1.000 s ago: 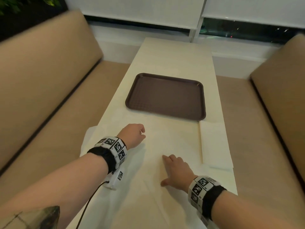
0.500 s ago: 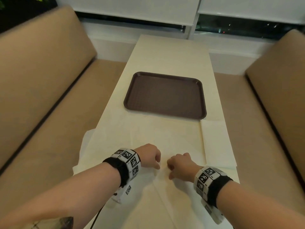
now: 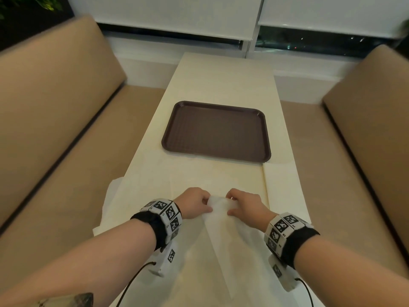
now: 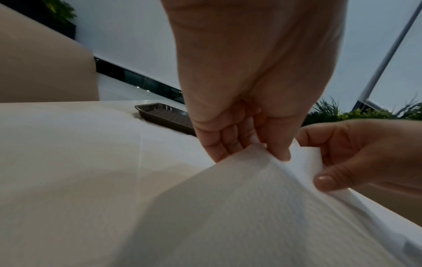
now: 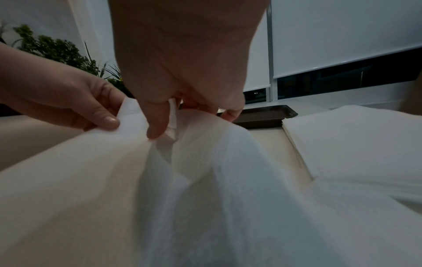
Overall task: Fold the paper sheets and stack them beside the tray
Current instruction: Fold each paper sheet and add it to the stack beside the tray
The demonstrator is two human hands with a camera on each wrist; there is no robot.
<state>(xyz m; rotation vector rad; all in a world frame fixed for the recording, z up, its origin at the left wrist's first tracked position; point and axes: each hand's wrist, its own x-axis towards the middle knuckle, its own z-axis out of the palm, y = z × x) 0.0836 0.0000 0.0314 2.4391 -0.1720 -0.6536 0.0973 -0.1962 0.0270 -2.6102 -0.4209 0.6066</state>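
A white paper sheet (image 3: 221, 229) lies on the near half of the table, its middle raised into a ridge. My left hand (image 3: 197, 206) and right hand (image 3: 241, 204) sit close together and each pinches the raised edge of the sheet (image 4: 262, 189) (image 5: 200, 162) between thumb and fingers. In the left wrist view my left hand (image 4: 251, 150) nips the paper, with my right hand (image 4: 342, 162) just beside it. A stack of folded sheets (image 3: 283, 191) lies to the right, just below the brown tray (image 3: 218, 131).
More flat paper (image 3: 137, 191) spreads under the raised sheet and overhangs the table's left edge. Tan bench seats (image 3: 55, 140) flank the narrow cream table (image 3: 223, 85). Windows with white blinds close the far end. Cables run from both wrist cameras.
Both hands drew toward the middle of the near sheet, came together, and pinched it. The paper between them has risen off the table into a ridge.
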